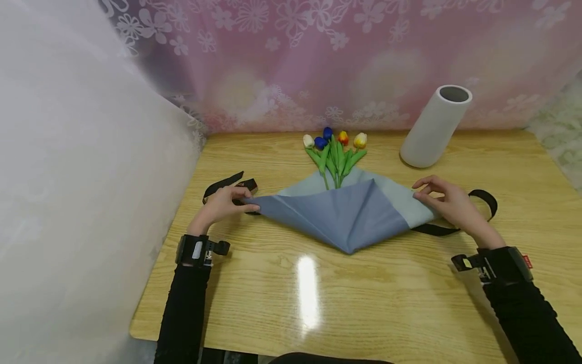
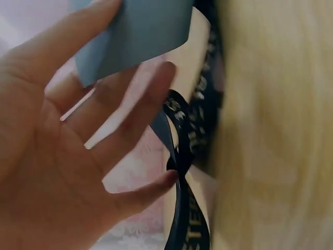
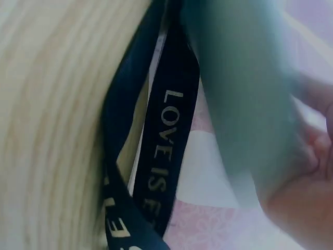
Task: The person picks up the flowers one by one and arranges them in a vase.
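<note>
A sheet of wrapping paper (image 1: 336,212), blue-grey on one side and pale green on the other, lies folded on the table in the head view. Several tulips (image 1: 336,156) with white, blue, orange and yellow heads stick out of its top. My left hand (image 1: 226,203) pinches the paper's left corner between thumb and fingers; the other fingers are spread in the left wrist view. At the right edge my right hand (image 1: 447,202) pinches the pale green side, its fingertips partly hidden by blurred paper (image 3: 244,104) in the right wrist view.
A black ribbon with lettering (image 3: 166,135) loops out from under the paper on the right, and ribbon (image 2: 179,125) also lies by my left hand. A white vase (image 1: 434,129) stands at the back right. Behind the wooden table (image 1: 254,288) hangs a pink floral curtain (image 1: 291,65).
</note>
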The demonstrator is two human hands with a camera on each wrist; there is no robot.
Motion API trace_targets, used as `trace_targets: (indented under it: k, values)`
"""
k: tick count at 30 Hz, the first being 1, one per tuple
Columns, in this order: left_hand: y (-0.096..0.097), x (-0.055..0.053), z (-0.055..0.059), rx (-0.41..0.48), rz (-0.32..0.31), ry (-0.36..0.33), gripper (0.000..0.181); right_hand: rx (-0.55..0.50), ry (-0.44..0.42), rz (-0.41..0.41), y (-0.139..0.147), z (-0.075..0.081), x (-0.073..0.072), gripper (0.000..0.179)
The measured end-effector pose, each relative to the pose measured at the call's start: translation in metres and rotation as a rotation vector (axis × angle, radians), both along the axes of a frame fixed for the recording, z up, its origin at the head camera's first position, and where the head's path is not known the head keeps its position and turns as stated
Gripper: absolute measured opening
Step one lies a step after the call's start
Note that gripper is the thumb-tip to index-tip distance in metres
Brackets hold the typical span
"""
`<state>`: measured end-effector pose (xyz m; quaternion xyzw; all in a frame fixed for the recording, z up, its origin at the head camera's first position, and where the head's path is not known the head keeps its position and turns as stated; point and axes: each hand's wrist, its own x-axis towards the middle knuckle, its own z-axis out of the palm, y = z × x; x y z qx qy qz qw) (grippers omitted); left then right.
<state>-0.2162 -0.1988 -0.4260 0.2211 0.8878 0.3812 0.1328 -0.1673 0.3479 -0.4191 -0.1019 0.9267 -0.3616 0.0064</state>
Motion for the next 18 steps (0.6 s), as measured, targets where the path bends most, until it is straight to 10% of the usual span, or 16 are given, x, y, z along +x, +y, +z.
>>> trace_targets:
  k: [10,18]
  values:
    - [-0.002,0.014,-0.004,-0.219,-0.051,-0.028,0.021,0.189,0.121,-0.072,0.004,-0.001,-0.005,0.032]
    - [0.015,0.033,0.025,-0.387,-0.053,0.029,0.038,0.175,0.183,-0.149,0.005,0.019,0.013,0.047]
